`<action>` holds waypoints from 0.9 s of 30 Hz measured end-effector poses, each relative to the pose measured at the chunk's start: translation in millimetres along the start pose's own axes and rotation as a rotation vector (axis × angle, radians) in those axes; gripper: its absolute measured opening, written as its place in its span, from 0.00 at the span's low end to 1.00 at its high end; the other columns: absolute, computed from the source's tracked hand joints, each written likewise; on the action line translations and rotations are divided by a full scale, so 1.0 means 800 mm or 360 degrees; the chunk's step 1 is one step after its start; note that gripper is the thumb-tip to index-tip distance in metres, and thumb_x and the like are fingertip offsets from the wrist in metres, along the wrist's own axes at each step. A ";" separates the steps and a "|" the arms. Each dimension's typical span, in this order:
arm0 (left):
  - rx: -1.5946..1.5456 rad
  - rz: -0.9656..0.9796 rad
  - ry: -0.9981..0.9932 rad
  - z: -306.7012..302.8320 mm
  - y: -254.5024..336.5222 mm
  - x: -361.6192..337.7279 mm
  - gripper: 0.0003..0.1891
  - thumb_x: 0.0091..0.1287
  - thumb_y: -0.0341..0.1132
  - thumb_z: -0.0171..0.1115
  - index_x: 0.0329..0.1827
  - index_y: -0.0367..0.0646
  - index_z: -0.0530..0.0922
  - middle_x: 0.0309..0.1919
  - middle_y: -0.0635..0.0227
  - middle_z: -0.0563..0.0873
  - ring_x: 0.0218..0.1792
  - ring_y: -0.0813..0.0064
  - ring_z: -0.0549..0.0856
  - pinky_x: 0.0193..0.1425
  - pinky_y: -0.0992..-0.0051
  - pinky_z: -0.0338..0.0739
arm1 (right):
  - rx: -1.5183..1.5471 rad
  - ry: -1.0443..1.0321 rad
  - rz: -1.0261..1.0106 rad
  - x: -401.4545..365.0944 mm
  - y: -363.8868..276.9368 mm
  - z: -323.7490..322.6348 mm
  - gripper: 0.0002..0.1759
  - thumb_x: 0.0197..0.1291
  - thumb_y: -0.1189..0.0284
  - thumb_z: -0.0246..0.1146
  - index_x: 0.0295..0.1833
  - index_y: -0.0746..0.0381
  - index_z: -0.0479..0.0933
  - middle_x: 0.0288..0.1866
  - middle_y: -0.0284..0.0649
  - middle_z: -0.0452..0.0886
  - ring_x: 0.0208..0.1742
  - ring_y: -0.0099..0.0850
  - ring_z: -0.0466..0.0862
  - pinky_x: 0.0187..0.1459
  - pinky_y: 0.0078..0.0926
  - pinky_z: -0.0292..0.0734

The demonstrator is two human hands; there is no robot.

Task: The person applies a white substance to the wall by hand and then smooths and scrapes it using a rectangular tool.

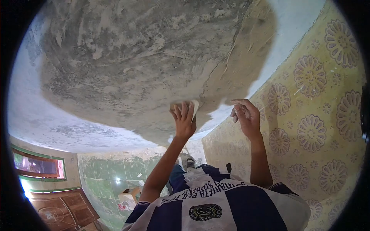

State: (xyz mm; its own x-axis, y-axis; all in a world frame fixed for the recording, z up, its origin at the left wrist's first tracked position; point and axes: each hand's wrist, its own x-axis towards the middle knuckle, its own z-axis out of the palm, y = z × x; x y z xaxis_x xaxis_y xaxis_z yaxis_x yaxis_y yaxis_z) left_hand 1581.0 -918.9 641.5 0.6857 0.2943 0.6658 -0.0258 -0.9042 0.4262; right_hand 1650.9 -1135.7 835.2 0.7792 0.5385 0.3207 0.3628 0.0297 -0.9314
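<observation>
My left hand [184, 119] lies against the grey, patchy plastered surface [154, 65], its fingers over a flat pale piece [195, 107] pressed to that surface. One edge of the piece shows beside the fingers; the rest is hidden under the hand. To the right, my right hand [246, 115] is raised near the border of the grey area, fingers loosely bent and apart, with nothing visible in it. Whitish dust marks its fingertips.
A yellow surface with flower patterns [310, 133] runs along the right. At lower left are green tiles [115, 169], an open cardboard box [133, 194], a window [38, 163] and a brown wooden door [65, 208]. A shoe [188, 162] shows between my arms.
</observation>
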 end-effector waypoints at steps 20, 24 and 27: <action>-0.0028 -0.0084 0.0206 0.023 0.014 -0.003 0.32 0.70 0.34 0.56 0.78 0.42 0.61 0.79 0.47 0.54 0.77 0.28 0.44 0.76 0.32 0.34 | -0.0102 0.0192 -0.0028 -0.049 -0.011 -0.030 0.12 0.73 0.74 0.58 0.56 0.68 0.77 0.31 0.36 0.80 0.32 0.21 0.80 0.30 0.19 0.74; 0.0049 -0.0197 -0.0249 0.018 0.006 -0.042 0.31 0.72 0.35 0.54 0.78 0.40 0.59 0.79 0.47 0.54 0.77 0.29 0.44 0.76 0.33 0.33 | -0.0072 0.0202 -0.0058 -0.057 -0.004 -0.036 0.12 0.73 0.73 0.58 0.55 0.68 0.77 0.31 0.37 0.80 0.32 0.20 0.80 0.30 0.19 0.74; 0.0001 -0.0097 -0.0102 0.009 0.015 -0.021 0.31 0.75 0.35 0.50 0.80 0.39 0.55 0.80 0.44 0.48 0.78 0.32 0.39 0.77 0.35 0.32 | -0.0060 0.0192 0.0007 -0.056 -0.002 -0.035 0.12 0.73 0.72 0.59 0.55 0.69 0.78 0.31 0.36 0.80 0.32 0.20 0.80 0.30 0.19 0.74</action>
State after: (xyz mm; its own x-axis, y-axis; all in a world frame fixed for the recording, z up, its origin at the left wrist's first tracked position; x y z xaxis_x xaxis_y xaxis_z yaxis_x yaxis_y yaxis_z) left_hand 1574.8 -936.9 631.1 0.7312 0.3285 0.5979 0.0180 -0.8854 0.4644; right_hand 1629.4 -1183.2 827.4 0.8359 0.4331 0.3372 0.3765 -0.0056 -0.9264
